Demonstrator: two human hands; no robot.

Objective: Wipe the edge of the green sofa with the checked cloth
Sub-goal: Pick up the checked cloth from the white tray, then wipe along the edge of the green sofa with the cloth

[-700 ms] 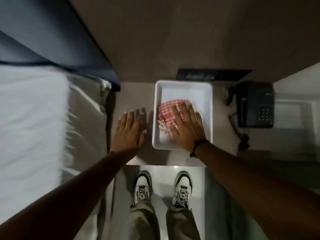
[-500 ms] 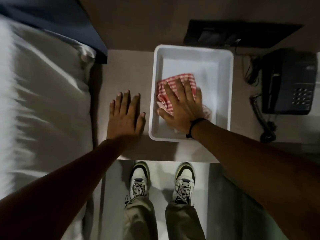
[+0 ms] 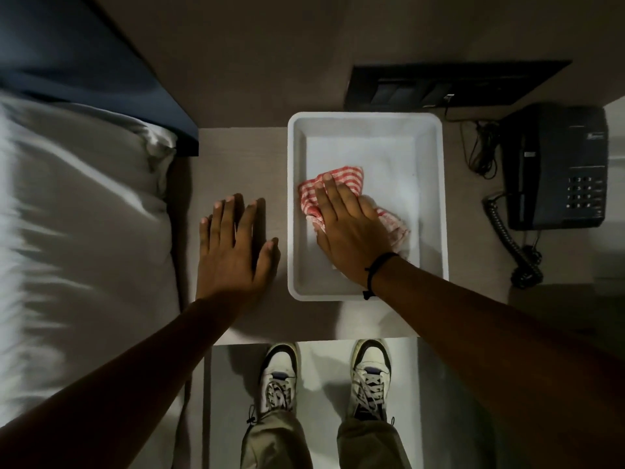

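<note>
A red-and-white checked cloth (image 3: pixel 341 179) lies bunched in a white plastic tray (image 3: pixel 365 117) on a pale bedside table (image 3: pixel 236 157). My right hand (image 3: pixel 351 231) rests flat on top of the cloth with its fingers stretched out, covering the cloth's middle; whether the thumb hooks under the fabric is hidden. My left hand (image 3: pixel 233 252) lies palm down on the table just left of the tray, fingers spread and holding nothing. No green sofa is in view.
A bed with white sheets (image 3: pixel 84 214) and a dark headboard (image 3: pixel 84 62) fills the left. A dark telephone (image 3: pixel 558 167) with a coiled cord sits right of the tray. A black switch panel (image 3: pixel 422 89) is on the wall behind. My feet (image 3: pixel 324 377) stand at the table's front edge.
The view has shifted slightly with my head. My right hand stays pressed on the cloth in the tray and my left hand stays flat on the table.
</note>
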